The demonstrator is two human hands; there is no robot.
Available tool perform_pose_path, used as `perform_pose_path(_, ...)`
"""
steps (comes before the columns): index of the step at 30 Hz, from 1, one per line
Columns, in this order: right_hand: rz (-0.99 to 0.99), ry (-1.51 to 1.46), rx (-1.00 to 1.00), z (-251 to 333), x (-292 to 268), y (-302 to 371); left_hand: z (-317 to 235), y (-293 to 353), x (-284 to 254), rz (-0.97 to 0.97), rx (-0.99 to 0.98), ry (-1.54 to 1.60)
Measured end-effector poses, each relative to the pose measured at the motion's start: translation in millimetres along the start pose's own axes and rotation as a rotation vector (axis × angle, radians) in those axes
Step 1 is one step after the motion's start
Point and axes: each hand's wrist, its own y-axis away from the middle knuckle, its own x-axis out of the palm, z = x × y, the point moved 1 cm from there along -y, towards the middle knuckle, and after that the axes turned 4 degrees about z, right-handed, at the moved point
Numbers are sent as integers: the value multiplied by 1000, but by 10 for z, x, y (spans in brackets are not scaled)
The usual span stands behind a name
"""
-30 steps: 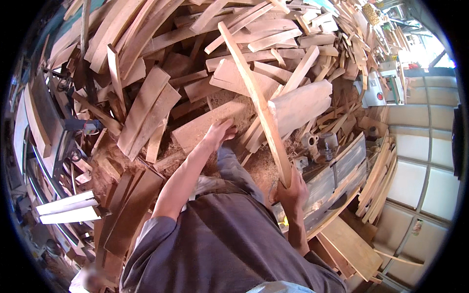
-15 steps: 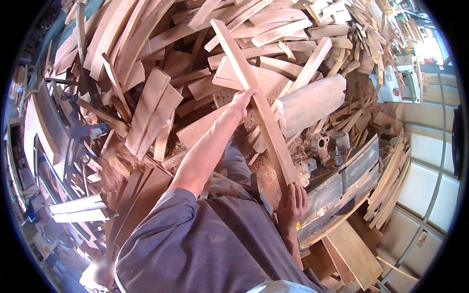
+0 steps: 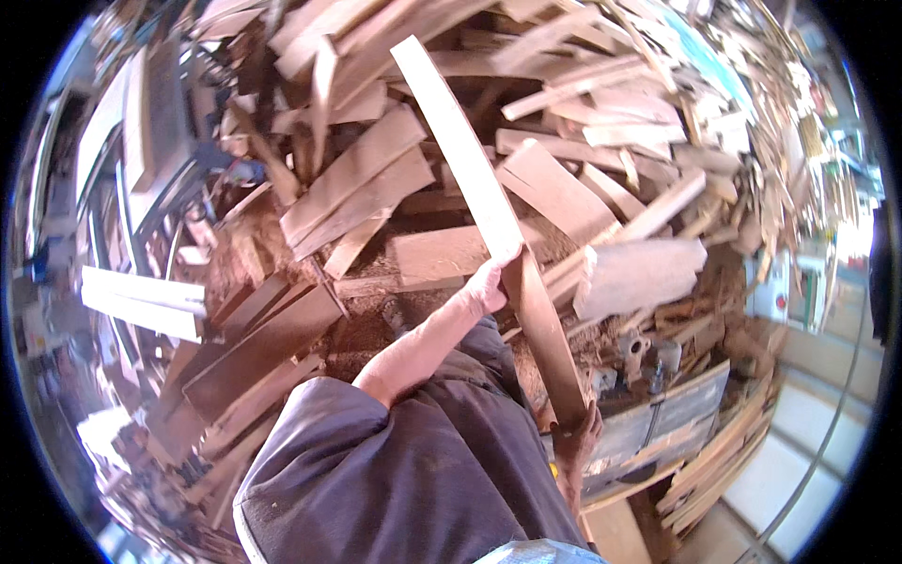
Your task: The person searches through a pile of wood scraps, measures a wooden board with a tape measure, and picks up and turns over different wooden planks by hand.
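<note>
A long, narrow wooden board (image 3: 460,155) slants from the upper middle down toward my right side. About halfway along it, my left hand (image 3: 495,282) is closed around the board's edge, with the fingers partly hidden behind the wood. At the near end my right hand (image 3: 584,437) grips the board, its fingers bent over the end. The far half of the board is brightly lit, while the near half lies in shade. Beneath and beyond it lie loose wood offcuts.
A heap of boards and offcuts (image 3: 357,179) spreads ahead. To the right stand a grey-sided wooden bench or box (image 3: 648,428) and a metal machine part (image 3: 634,346). Stacked strips (image 3: 723,451) lie along the right wall. Pale boards (image 3: 141,301) jut out at the left.
The view has swung to the left, so the heap appears shifted right and downward. The board has turned on its length and caught the light; both hands still hold it.
</note>
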Motion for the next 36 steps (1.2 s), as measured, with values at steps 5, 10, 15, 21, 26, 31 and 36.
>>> perform_pose_path(5, 86, -59, -268, -102, 190, -238, -363, 644, -204, 12, 143, 53)
perform_pose_path(10, 483, -171, -64, 429, -30, -449, -735, 1326, -386, -38, 311, 169)
perform_pose_path(15, 272, -123, -205, 839, -249, -357, -879, 1805, -581, 46, 366, 479)
perform_pose_path(21, 95, -164, -478, 1386, -844, -311, -894, 1807, -1138, 123, 579, 661)
perform_pose_path(26, -58, -346, -634, 1904, -1234, -286, -844, 1887, -1289, 16, 483, 751)
perform_pose_path(31, -121, -328, -759, 2566, -1320, -169, -720, 1938, -1495, -10, 504, 845)
perform_pose_path(36, -64, -430, -898, 3172, -1255, -129, -639, 2065, -1552, 32, 539, 900)
